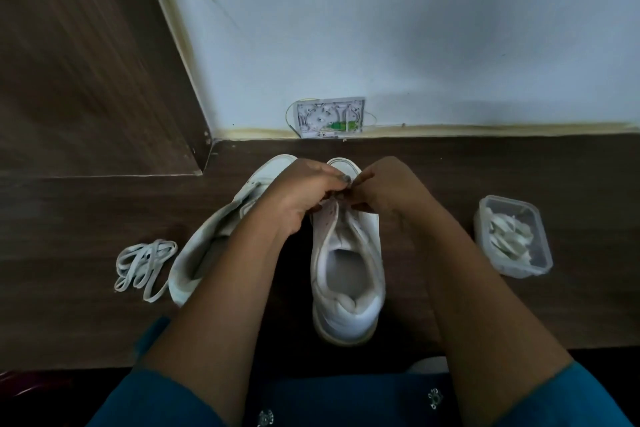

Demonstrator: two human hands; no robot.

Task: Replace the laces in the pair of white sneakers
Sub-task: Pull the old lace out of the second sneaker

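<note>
Right sneaker (348, 274) stands upright mid-worktop, toe to the wall, lace (360, 239) trailing over its tongue. Left hand (298, 199) and right hand (388, 189) meet over the front eyelets, fingers pinched narrow on the lace. Left sneaker (211, 236) lies tilted just beside it. Loose lace bundle (145, 265) further left. Clear plastic tub (512, 236), no lid, well right, holds white laces. Wooden worktop (69, 211) bare near its front edge; wall box (329, 117) behind.

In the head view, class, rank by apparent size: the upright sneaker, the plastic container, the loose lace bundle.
1. Upright sneaker
2. Plastic container
3. Loose lace bundle, though it looks close to the container.
</note>
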